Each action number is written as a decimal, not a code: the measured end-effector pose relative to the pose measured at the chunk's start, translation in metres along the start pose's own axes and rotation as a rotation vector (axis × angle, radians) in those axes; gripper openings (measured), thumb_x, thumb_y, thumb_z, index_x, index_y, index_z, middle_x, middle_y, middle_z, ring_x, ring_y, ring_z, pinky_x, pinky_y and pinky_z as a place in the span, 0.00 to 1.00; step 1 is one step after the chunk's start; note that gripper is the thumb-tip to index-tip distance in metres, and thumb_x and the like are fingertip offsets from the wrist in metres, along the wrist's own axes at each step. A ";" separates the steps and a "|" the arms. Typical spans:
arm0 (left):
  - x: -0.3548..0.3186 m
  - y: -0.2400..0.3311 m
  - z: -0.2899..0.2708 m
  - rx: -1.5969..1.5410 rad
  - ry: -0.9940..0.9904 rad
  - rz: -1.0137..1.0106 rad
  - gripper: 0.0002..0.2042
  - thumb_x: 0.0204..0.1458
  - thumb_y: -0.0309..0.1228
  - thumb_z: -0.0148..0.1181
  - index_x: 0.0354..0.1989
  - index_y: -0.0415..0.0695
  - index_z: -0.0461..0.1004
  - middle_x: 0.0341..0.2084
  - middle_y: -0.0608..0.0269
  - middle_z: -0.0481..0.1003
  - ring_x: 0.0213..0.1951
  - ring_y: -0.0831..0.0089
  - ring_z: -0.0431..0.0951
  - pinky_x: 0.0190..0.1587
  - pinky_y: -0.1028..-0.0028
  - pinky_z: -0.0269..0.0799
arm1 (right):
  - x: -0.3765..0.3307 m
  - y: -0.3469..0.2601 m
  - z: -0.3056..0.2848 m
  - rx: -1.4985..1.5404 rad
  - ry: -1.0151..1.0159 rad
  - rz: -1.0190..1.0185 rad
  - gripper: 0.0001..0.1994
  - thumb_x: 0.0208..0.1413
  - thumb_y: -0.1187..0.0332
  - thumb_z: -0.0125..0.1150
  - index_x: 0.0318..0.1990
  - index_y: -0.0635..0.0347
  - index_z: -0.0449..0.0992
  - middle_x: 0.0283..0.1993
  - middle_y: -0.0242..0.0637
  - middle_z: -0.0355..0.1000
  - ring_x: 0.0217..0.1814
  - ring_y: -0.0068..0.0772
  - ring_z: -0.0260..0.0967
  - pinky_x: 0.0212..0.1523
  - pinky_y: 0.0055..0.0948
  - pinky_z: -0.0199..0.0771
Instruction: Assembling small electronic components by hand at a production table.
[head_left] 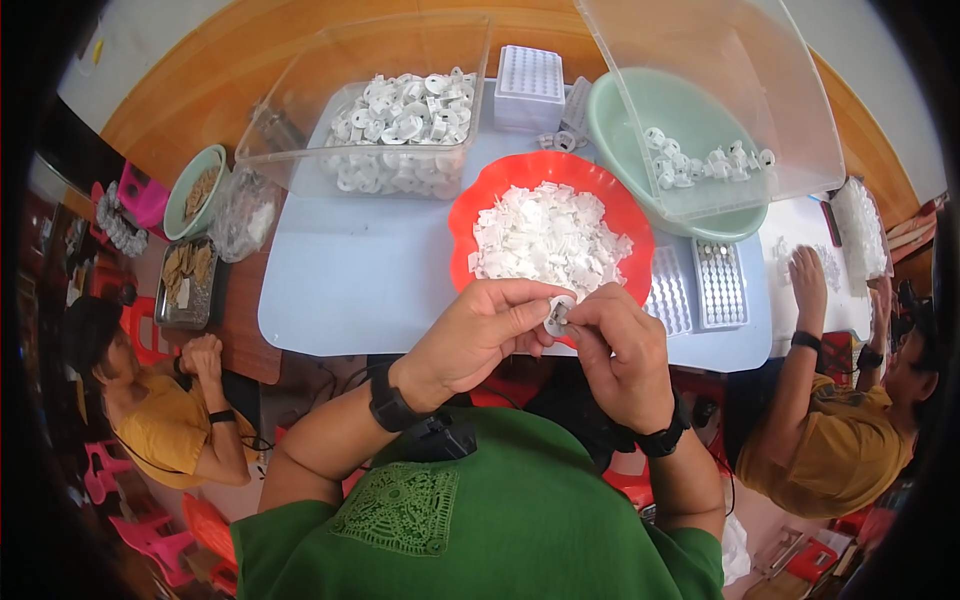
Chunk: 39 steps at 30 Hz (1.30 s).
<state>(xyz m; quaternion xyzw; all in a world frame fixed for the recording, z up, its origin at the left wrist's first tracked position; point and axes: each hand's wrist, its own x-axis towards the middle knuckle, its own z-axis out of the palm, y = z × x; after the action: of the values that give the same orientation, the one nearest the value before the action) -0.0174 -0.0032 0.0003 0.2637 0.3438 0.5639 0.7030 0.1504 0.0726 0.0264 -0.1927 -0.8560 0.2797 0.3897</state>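
While both hands meet just above the near edge of the pale blue table, the left hand and the right hand pinch one small round white plastic part between thumbs and fingertips, held in the air in front of the red basin; whether a second piece is being pressed into it cannot be made out. Judging by how things lie, the work looks well short of its end: the red basin is heaped with small flat white pieces, the clear plastic bin at the far left holds a deep pile of round white parts, while the pale green basin under the tilted clear lid holds only a thin row of similar parts, which I take for the finished ones. Two white gridded trays lie flat right of the red basin, their holes seemingly filled in part, and a stack of the same trays stands at the far edge. No label or sign can be read anywhere; a crumpled clear bag lies at the table's left corner, beside a green bowl and a metal tray of brownish pieces. Two other people in yellow shirts sit at either side, the one on the right with a hand on a second white table.
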 end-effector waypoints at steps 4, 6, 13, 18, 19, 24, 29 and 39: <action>-0.001 0.002 0.007 0.132 0.042 -0.006 0.15 0.60 0.29 0.51 0.53 0.34 0.70 0.38 0.61 0.76 0.36 0.79 0.77 0.39 0.80 0.74 | -0.001 0.001 -0.003 0.031 -0.055 0.001 0.08 0.42 0.82 0.60 0.30 0.62 0.70 0.27 0.38 0.66 0.23 0.40 0.68 0.20 0.33 0.65; -0.001 0.001 0.007 0.151 0.038 -0.003 0.15 0.60 0.28 0.52 0.52 0.34 0.70 0.38 0.61 0.76 0.35 0.80 0.76 0.38 0.81 0.74 | -0.002 0.002 -0.005 0.014 -0.075 0.000 0.08 0.43 0.82 0.60 0.30 0.62 0.70 0.27 0.38 0.66 0.23 0.41 0.68 0.21 0.33 0.66; 0.001 -0.003 0.009 0.192 0.062 -0.022 0.15 0.59 0.28 0.53 0.51 0.34 0.71 0.35 0.63 0.76 0.32 0.82 0.74 0.36 0.81 0.73 | -0.013 0.001 0.005 -0.204 -0.025 -0.052 0.06 0.44 0.80 0.58 0.29 0.61 0.68 0.24 0.38 0.63 0.19 0.39 0.64 0.18 0.34 0.65; 0.000 -0.003 0.013 0.219 0.073 -0.029 0.14 0.59 0.28 0.53 0.51 0.35 0.72 0.34 0.64 0.76 0.32 0.82 0.74 0.36 0.81 0.73 | -0.017 0.003 0.002 -0.181 -0.009 -0.031 0.06 0.43 0.80 0.58 0.28 0.62 0.69 0.24 0.39 0.64 0.19 0.40 0.65 0.19 0.34 0.65; -0.001 -0.002 0.014 0.235 0.064 -0.027 0.14 0.59 0.28 0.53 0.51 0.35 0.72 0.34 0.64 0.76 0.32 0.82 0.74 0.36 0.81 0.73 | -0.014 0.004 -0.003 -0.043 -0.030 0.027 0.05 0.43 0.80 0.59 0.27 0.63 0.69 0.23 0.40 0.65 0.20 0.41 0.66 0.20 0.33 0.66; 0.001 -0.004 0.017 0.271 0.057 -0.013 0.14 0.58 0.27 0.54 0.51 0.35 0.72 0.34 0.64 0.76 0.31 0.82 0.74 0.36 0.81 0.73 | -0.009 0.004 -0.016 0.234 -0.097 0.287 0.05 0.44 0.80 0.63 0.24 0.65 0.71 0.22 0.41 0.68 0.21 0.36 0.69 0.23 0.29 0.67; 0.002 -0.003 0.019 0.336 0.038 0.021 0.14 0.57 0.26 0.54 0.50 0.34 0.72 0.35 0.62 0.75 0.32 0.80 0.74 0.36 0.80 0.73 | 0.000 0.010 -0.026 0.366 -0.216 0.616 0.08 0.43 0.78 0.67 0.23 0.65 0.71 0.20 0.33 0.70 0.22 0.18 0.66 0.23 0.22 0.65; 0.002 -0.005 0.018 0.180 -0.017 0.068 0.16 0.57 0.28 0.56 0.53 0.35 0.70 0.37 0.61 0.75 0.32 0.79 0.74 0.35 0.80 0.73 | 0.001 0.011 -0.026 0.665 -0.237 0.729 0.08 0.46 0.77 0.66 0.27 0.62 0.69 0.23 0.27 0.69 0.24 0.14 0.65 0.22 0.18 0.63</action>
<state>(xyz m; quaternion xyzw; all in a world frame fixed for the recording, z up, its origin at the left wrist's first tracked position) -0.0004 -0.0023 0.0077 0.3421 0.3781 0.5518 0.6599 0.1714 0.0902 0.0335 -0.3113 -0.6359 0.6752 0.2071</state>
